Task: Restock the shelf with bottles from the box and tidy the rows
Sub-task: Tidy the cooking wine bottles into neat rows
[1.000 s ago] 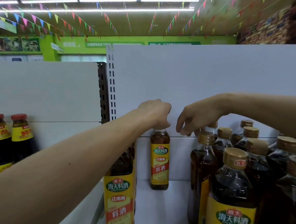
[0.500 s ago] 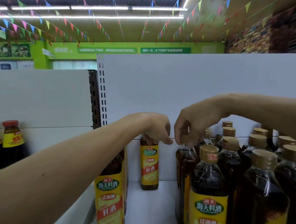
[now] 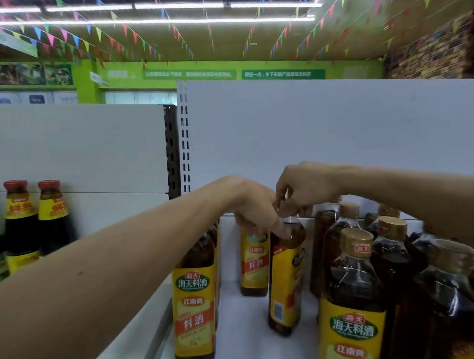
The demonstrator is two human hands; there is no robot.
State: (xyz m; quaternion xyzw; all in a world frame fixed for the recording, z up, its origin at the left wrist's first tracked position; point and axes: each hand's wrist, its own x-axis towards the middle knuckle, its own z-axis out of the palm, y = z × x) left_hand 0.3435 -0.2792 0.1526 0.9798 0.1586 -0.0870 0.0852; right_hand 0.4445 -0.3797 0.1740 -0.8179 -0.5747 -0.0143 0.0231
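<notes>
White shelf [image 3: 242, 330] — bunting [image 3: 98, 35] overhead

Left hand [image 3: 255, 205], right hand [image 3: 303, 189] bare; 2 forearms bare; left forearm [image 3: 120, 270]: small dark spot, possibly mole.

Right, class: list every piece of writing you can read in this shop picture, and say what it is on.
"海天料酒", "江南黄", "料酒": left bottle label.
"海天料酒", "江南黄": near right bottle label.
"海天": its cap.
"料酒": back bottle label.
"鲜": red-capped bottles, rest blurred.
Too blurred: green wall banners.
Too small: print on turned bottle.
</notes>
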